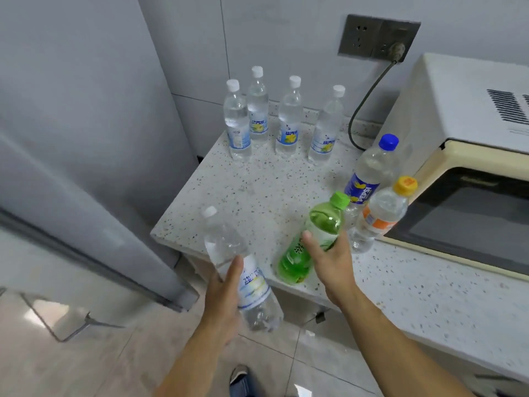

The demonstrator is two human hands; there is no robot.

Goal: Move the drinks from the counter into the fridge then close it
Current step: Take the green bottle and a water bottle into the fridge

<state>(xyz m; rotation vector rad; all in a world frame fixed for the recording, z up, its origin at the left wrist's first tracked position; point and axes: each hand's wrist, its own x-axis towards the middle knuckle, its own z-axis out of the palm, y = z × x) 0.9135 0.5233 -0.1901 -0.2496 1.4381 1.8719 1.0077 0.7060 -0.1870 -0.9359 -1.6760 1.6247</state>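
Note:
My left hand grips a clear water bottle with a white cap, held tilted in the air off the counter's front corner. My right hand grips a green tea bottle with a green cap, leaning near the speckled counter's front edge. Several clear bottles with white caps stand in a row at the back of the counter. A Pepsi bottle with a blue cap and an orange-capped bottle stand on the right. The grey fridge is on the left, its door shut.
A cream microwave fills the counter's right side, its cable running up to a wall socket. Grey tiled floor lies below, with my shoe in view. A gap separates the fridge from the counter.

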